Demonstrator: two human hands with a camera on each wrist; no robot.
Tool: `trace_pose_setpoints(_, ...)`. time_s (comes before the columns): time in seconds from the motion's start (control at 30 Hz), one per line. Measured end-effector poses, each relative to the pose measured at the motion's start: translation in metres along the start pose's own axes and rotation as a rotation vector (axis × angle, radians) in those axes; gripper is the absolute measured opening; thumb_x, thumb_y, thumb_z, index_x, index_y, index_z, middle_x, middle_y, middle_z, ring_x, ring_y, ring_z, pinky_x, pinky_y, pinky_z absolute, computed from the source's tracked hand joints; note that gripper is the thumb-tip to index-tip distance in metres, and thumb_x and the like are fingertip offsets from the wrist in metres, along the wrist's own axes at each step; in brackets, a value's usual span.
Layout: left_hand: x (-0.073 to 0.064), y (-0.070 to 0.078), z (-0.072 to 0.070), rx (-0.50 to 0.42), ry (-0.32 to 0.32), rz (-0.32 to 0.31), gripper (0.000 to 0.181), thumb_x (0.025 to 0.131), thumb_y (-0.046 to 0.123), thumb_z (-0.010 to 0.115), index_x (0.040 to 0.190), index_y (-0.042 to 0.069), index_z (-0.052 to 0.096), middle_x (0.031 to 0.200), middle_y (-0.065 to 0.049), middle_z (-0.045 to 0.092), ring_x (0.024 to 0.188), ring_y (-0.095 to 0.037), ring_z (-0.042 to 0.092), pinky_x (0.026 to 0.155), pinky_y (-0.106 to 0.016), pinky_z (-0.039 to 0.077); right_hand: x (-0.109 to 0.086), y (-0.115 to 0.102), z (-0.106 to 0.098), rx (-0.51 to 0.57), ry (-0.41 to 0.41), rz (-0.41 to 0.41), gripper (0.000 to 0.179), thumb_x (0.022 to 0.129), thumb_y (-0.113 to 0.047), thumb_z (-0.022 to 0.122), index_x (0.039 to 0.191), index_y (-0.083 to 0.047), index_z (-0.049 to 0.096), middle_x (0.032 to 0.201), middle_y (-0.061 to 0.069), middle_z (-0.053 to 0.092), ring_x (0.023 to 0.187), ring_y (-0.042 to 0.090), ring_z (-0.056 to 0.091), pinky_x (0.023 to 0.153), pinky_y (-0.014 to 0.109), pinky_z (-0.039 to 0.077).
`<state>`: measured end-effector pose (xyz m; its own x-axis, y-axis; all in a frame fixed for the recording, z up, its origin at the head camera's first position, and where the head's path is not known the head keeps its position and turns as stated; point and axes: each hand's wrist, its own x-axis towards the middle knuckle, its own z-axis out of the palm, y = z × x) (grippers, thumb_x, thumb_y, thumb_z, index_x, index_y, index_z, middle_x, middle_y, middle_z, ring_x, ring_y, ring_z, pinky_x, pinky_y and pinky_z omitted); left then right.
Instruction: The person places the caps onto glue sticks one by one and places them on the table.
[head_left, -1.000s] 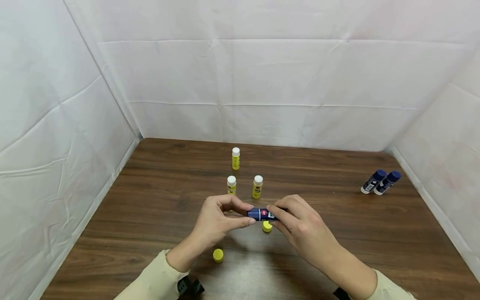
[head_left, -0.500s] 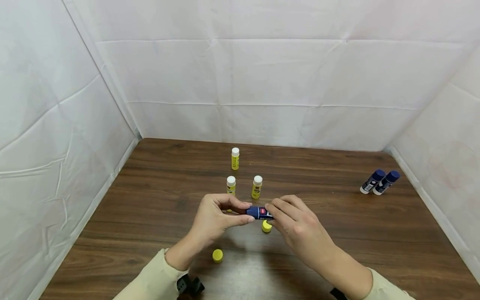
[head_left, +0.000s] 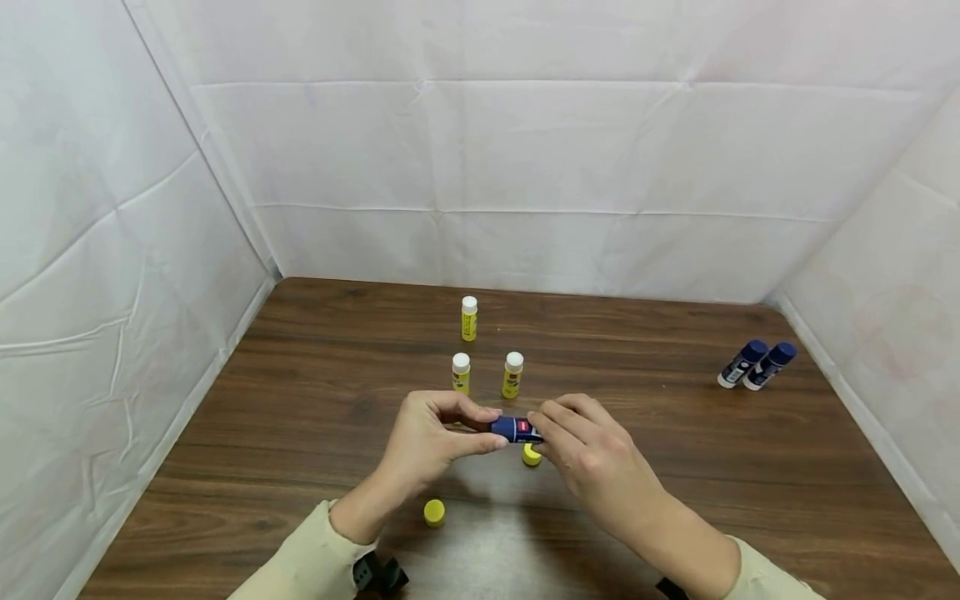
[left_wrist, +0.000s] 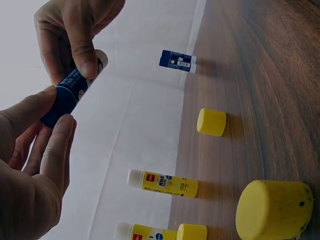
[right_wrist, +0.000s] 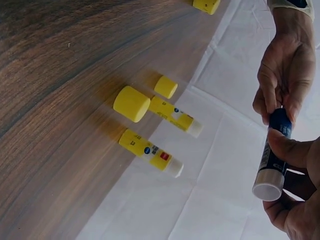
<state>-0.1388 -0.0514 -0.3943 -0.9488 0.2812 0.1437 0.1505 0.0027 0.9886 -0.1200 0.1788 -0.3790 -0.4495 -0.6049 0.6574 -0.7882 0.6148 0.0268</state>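
A dark blue glue stick (head_left: 517, 429) lies sideways in the air between both hands above the table. My left hand (head_left: 429, 437) pinches its blue cap end between thumb and fingers. From the other side, my right hand (head_left: 596, 454) grips the label part; the white base (right_wrist: 269, 184) sticks out in the right wrist view. The cap appears seated on the body. Below the hands, one yellow cap (head_left: 532, 455) sits on the table, and another yellow cap (head_left: 434, 512) is nearer the front. A third yellow cap (right_wrist: 166, 87) is mostly hidden behind my left hand in the head view.
Three yellow glue sticks with white tops stand beyond the hands: one far back (head_left: 469, 321), one at left (head_left: 461, 373), one at right (head_left: 512, 379). Two blue glue sticks (head_left: 770, 367) stand side by side at the table's right. White cloth walls (head_left: 555, 150) border the table.
Both hands and the blue glue stick have shifted very slightly left in the view. My right fingers now cover more of its label. The things on the table stay put.
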Motion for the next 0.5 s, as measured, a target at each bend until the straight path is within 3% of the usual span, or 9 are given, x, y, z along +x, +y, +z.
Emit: trace_pose_setpoints(0.5, 0.001, 0.0064, 0.0072, -0.008, 0.001, 0.047, 0.02, 0.075, -0.001, 0.088, 0.093, 0.003, 0.079, 0.098, -0.01, 0.077, 0.088, -0.02, 0.075, 0.074, -0.035, 0.063, 0.0006, 0.0031, -0.0078, 0.048, -0.06, 0.094, 0.032, 0.078, -0.007, 0.087, 0.107, -0.004, 0.075, 0.102, 0.001, 0.07, 0.096, 0.016, 0.063, 0.081, 0.031, 0.057)
